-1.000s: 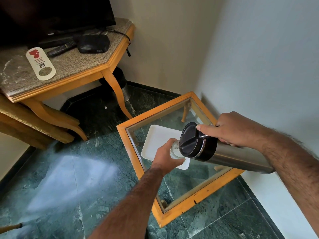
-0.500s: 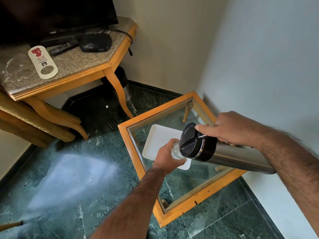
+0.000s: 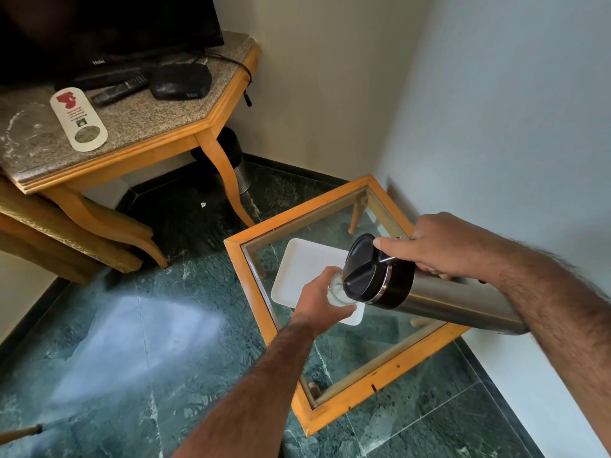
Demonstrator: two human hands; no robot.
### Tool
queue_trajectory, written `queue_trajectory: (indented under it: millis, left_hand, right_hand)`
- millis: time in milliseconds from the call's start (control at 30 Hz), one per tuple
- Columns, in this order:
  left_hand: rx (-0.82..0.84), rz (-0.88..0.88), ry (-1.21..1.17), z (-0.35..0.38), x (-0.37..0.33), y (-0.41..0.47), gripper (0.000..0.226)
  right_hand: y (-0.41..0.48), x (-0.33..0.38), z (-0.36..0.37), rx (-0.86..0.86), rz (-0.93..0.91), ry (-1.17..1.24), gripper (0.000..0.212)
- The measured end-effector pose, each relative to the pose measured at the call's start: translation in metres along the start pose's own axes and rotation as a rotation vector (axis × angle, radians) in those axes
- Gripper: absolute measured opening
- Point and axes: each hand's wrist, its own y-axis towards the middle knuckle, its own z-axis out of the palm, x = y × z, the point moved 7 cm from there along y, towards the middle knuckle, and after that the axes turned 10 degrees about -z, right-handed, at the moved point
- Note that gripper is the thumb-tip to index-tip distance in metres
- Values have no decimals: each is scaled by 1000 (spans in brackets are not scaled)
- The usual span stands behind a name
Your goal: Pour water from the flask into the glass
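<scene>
A steel flask (image 3: 439, 300) with a black lid and collar lies nearly level in the air, its lid end tipped down to the left. My right hand (image 3: 443, 247) grips it near the collar, index finger resting on the lid. Just under the lid is a clear glass (image 3: 335, 292), mostly hidden by the flask and by my left hand (image 3: 319, 299), which is wrapped around it. Whitish liquid shows inside the glass. Both are held above a white tray (image 3: 302, 269) on a glass-topped wooden side table (image 3: 380, 390).
A stone-topped wooden table (image 3: 139, 127) at upper left carries a TV, a remote, a black box and a door hanger. A dark bin (image 3: 236, 166) stands beneath it. Walls close in behind and right of the side table. Green marble floor (image 3: 132, 342) spreads to the left.
Both hands, flask and glass keep almost the same pose; the view has shifted slightly.
</scene>
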Motion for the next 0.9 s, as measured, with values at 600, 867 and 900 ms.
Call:
queue_trajectory:
  millis: [600, 867, 900]
  left_hand:
    - [-2, -1, -15, 0, 0, -2, 73]
    - [2, 13, -24, 0, 1, -3, 74]
    - [3, 15, -25, 1, 1, -3, 74]
  right_hand:
    - [-2, 3, -1, -6, -12, 15, 75]
    - [0, 0, 4, -6, -12, 25, 79]
    - [1, 0, 5, -4, -11, 27, 80]
